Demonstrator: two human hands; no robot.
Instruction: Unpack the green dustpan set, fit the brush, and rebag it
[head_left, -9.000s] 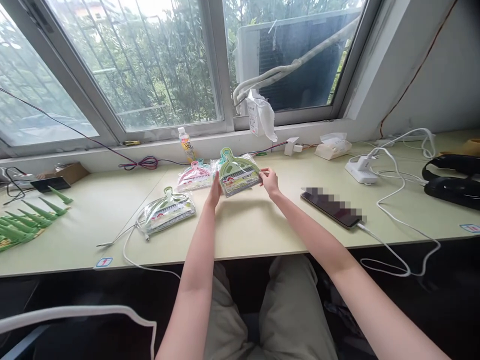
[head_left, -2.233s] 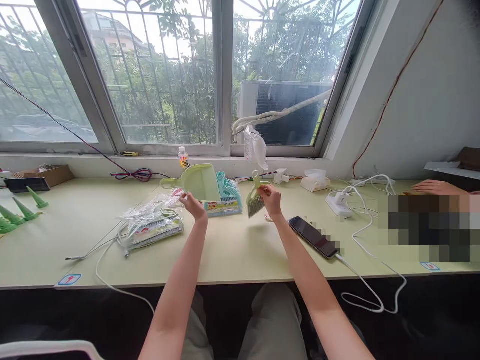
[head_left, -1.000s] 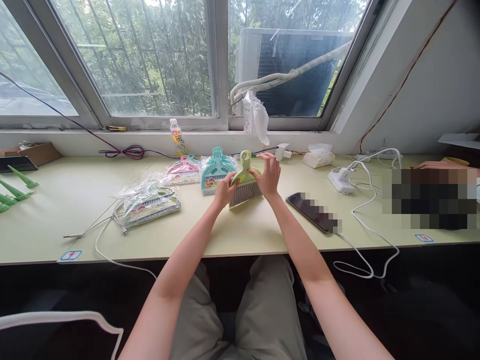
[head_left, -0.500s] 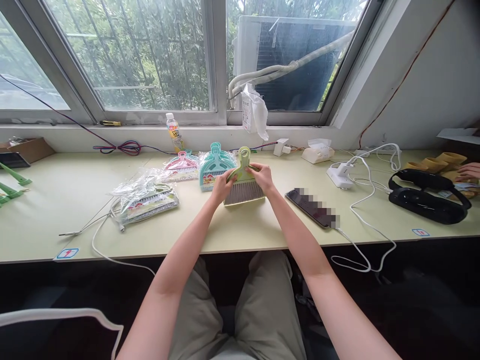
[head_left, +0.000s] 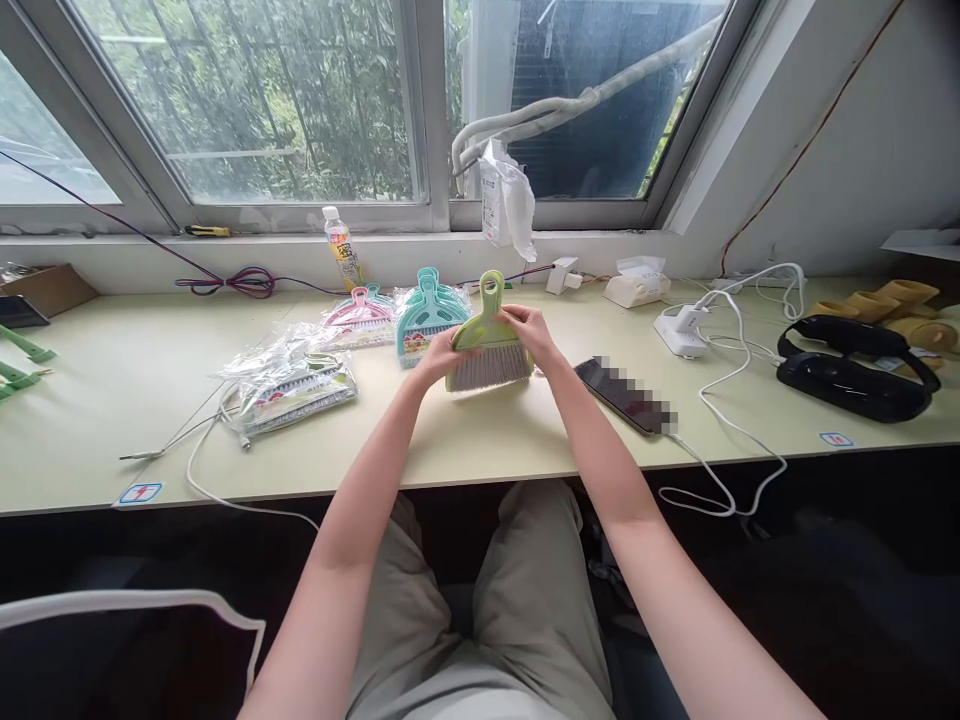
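Both hands grip a green hand brush and dustpan set (head_left: 491,345), held nested above the table with its looped handle up and grey bristles facing me. My left hand (head_left: 439,358) is closed on its left edge; my right hand (head_left: 531,332) pinches the right side near the base of the handle. Just behind my left hand stands a turquoise brush and dustpan set (head_left: 429,318) in clear wrap. Further left is a pink wrapped set (head_left: 360,318). A wrapped set with grey bristles (head_left: 304,393) lies flat nearer the front.
To the right lie a phone (head_left: 626,395), a white power strip (head_left: 679,332) with trailing cables, a tissue pack (head_left: 636,284) and a black headset (head_left: 855,380). A drink bottle (head_left: 343,250) stands by the window. Green plastic pieces (head_left: 22,360) lie at the far left.
The green set has tilted slightly, its left side leaning away from upright, and both hands stay on it. My view has dipped a little. Another person's hand at the right edge has gone from view.
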